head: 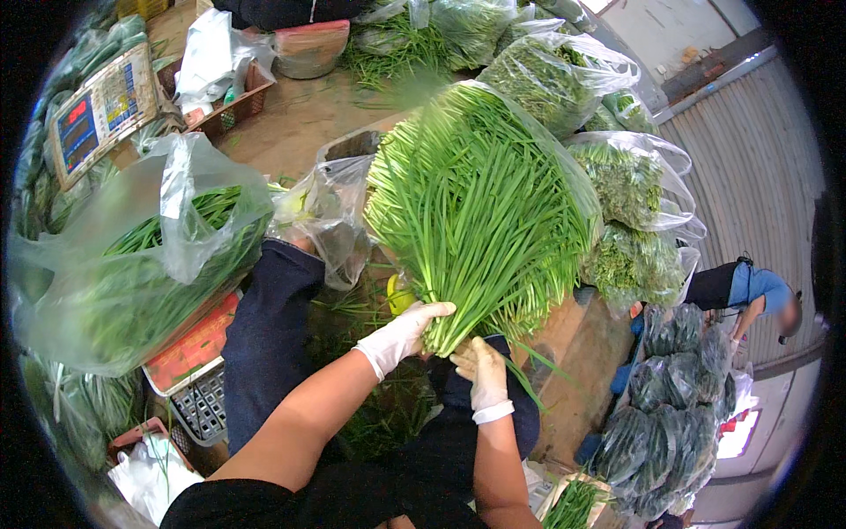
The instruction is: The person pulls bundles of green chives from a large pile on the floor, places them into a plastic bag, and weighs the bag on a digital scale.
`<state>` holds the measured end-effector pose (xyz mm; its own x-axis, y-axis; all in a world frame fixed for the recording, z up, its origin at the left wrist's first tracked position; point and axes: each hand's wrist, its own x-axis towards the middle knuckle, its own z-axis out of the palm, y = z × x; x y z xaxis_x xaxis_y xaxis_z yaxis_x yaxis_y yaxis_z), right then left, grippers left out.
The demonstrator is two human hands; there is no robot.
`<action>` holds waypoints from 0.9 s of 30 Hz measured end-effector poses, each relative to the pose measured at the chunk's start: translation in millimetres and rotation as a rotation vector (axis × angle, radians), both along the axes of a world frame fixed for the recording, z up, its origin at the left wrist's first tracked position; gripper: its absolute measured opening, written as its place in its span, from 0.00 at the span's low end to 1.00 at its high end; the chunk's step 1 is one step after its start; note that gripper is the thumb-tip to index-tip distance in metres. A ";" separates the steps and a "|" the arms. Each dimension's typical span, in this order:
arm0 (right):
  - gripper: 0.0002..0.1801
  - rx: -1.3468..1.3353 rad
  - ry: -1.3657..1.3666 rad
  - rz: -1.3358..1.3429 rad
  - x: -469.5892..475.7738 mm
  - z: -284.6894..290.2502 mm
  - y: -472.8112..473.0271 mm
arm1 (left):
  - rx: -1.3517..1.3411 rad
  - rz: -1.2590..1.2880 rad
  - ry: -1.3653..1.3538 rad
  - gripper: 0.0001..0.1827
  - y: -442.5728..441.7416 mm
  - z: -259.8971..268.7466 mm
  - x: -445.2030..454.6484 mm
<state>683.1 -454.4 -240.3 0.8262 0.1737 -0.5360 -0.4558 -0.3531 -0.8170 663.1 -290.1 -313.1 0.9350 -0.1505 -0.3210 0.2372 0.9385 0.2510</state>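
Observation:
My left hand (408, 334), in a white glove, is closed round the pale stem ends of a bunch of long green leaves, likely garlic chives (456, 264). The bunch fans out over a large pile of similar leaves (555, 244) in a clear plastic wrap. My right hand (482, 370), also gloved, is just right of the stem ends, its fingertips at their lower edge with fingers bent; whether it grips any stem cannot be told. A few loose leaves (529, 380) hang beside it. A yellow object (400, 295) lies left of the bunch.
At left, a plastic bag of greens (152, 264) rests by a red-topped crate (192, 350). A digital scale (102, 116) and brown basket (231, 109) stand upper left. Bagged greens (542, 79) line the upper right. Dark bagged bundles (661, 423) lie lower right, near another person (760, 287).

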 end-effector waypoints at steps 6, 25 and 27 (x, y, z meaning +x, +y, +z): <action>0.12 -0.042 -0.228 0.042 -1.2 -11.9 27.9 | 0.289 0.058 0.031 0.29 -2.7 27.9 -12.9; 0.17 0.092 -0.505 0.092 26.9 6.0 77.7 | 0.644 0.245 0.020 0.52 -35.0 3.7 0.4; 0.07 0.187 -0.234 0.013 31.4 5.3 68.3 | 0.583 0.204 0.014 0.52 -34.1 -7.4 3.6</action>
